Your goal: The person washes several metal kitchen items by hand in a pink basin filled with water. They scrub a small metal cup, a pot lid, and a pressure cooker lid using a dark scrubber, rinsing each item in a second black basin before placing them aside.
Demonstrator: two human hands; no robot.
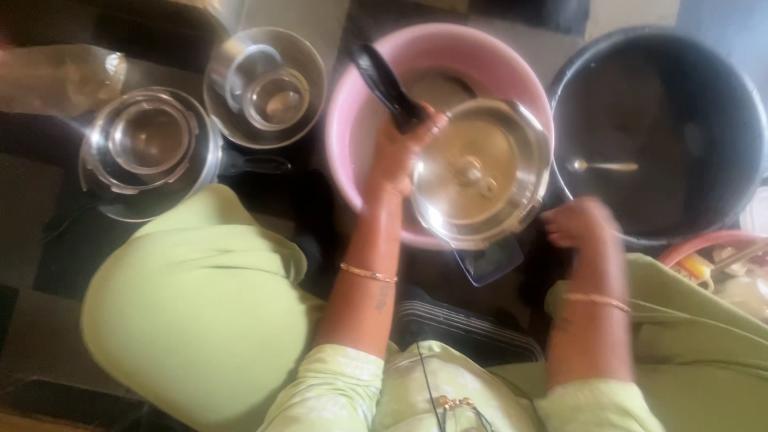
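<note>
I note my left hand point(398, 152) has its fingers closed around the black handle of a steel pressure-cooker lid point(480, 172), held tilted over the pink basin point(352, 120). My right hand point(580, 224), blurred, sits at the lid's rim beside the dark tub point(720, 88); I cannot tell its finger spread.

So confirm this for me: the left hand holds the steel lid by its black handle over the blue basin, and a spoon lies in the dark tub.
One thing is wrong: the basin is pink, not blue. The head view shows the left hand holding the steel lid by its black handle over the pink basin, and a spoon does lie in the dark tub.
</note>
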